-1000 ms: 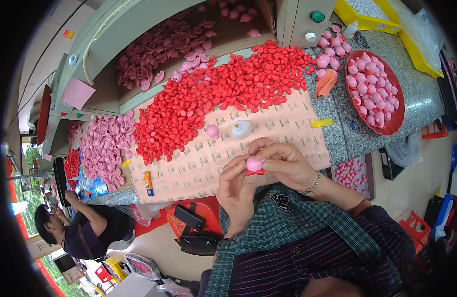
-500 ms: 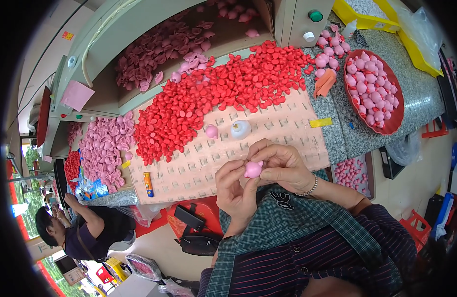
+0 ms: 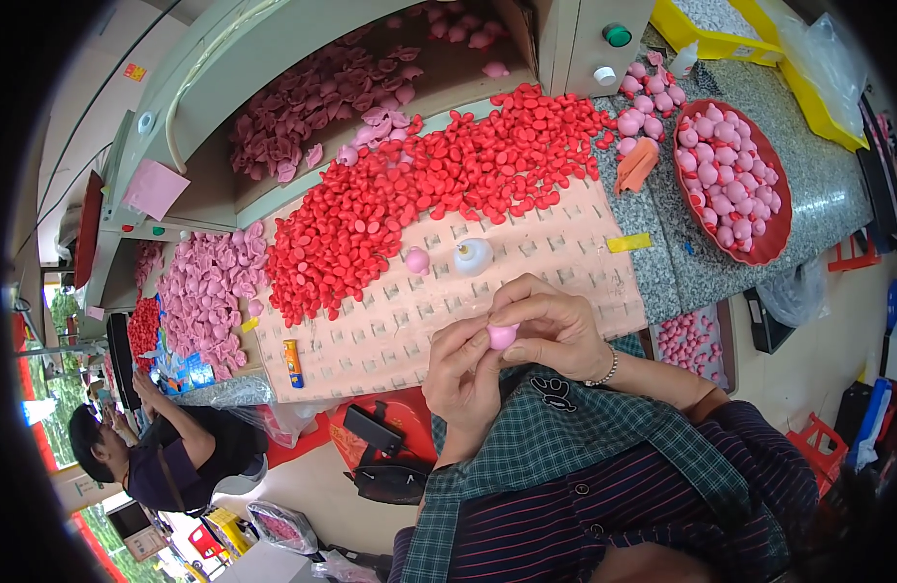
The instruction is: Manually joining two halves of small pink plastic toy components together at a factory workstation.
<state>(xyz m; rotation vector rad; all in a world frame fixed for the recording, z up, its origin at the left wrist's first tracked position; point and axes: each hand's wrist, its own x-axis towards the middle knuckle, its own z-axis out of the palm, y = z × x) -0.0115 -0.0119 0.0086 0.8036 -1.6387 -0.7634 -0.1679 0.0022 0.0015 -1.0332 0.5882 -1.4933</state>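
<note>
Between my two hands, close to the table's front edge, is a small round pink piece (image 3: 502, 336). The fingertips of my left hand (image 3: 463, 374) pinch it from one side. From the other side my right hand (image 3: 557, 335) grips it with thumb and fingers, which cover its upper part. Just beyond my hands stands a small white squeeze bottle (image 3: 474, 257) with a narrow tip. Beside the bottle lies another round pink piece (image 3: 416, 260). Past them spreads a large heap of small red oval pieces (image 3: 371, 219).
A red basket (image 3: 781, 222) of pink balls with red parts stands at the right. Pink petal-like pieces (image 3: 210, 291) are piled at the left, near an orange-and-blue tube (image 3: 292, 363). A grey machine housing (image 3: 565, 49) rises behind. Another person (image 3: 176, 452) works at far left.
My fingers have turned the pink piece, so its pointed bumps no longer show and my right fingers cover its top. The other person's arm has shifted slightly.
</note>
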